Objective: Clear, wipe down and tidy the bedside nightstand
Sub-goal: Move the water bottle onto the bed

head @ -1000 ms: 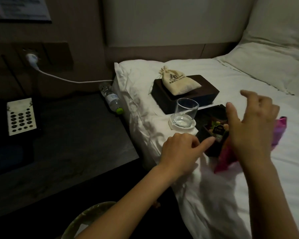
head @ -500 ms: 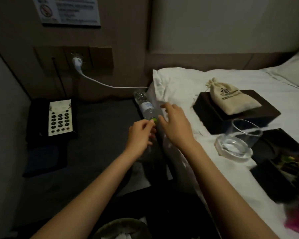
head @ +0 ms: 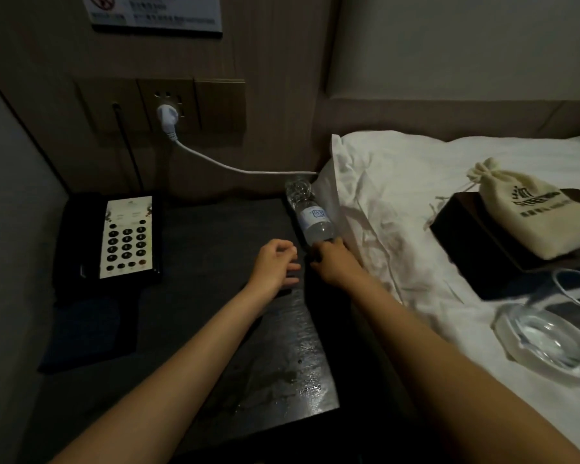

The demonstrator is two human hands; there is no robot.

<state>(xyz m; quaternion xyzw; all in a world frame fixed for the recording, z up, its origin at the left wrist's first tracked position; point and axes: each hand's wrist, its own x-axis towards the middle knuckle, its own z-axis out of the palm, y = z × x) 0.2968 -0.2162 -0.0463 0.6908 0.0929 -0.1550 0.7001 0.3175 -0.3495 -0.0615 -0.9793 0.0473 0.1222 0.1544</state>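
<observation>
- The right hand [head: 335, 262] reaches forward with the forearm stretched from the 5 o'clock corner of the view, wrist straight, knuckles up; its grip is closed around the cap end of the water bottle [head: 310, 214].
- The water bottle lies on its side at the right edge of the tabletop [head: 235, 316], wedged against the white bedding [head: 382, 195], its base pointing toward 12 o'clock and its neck toward the person.
- The left hand [head: 275, 267] hovers just beside the right one, at its 9 o'clock, forearm coming in from the 7 o'clock corner. Its fingers are loosely curled and hold nothing, so its grip is slack; whether it touches the tabletop cannot be told.
- A telephone [head: 118, 239] sits at 9 o'clock on the tabletop, well apart from both hands.
- A white plug [head: 166, 117] is in the wall socket at 11 o'clock, its cable running toward the bedding.
- On the bed at 3 o'clock, a cloth pouch [head: 523, 209] rests on a dark box [head: 469, 249]; a glass [head: 563, 329] stands nearer, at 4 o'clock.
</observation>
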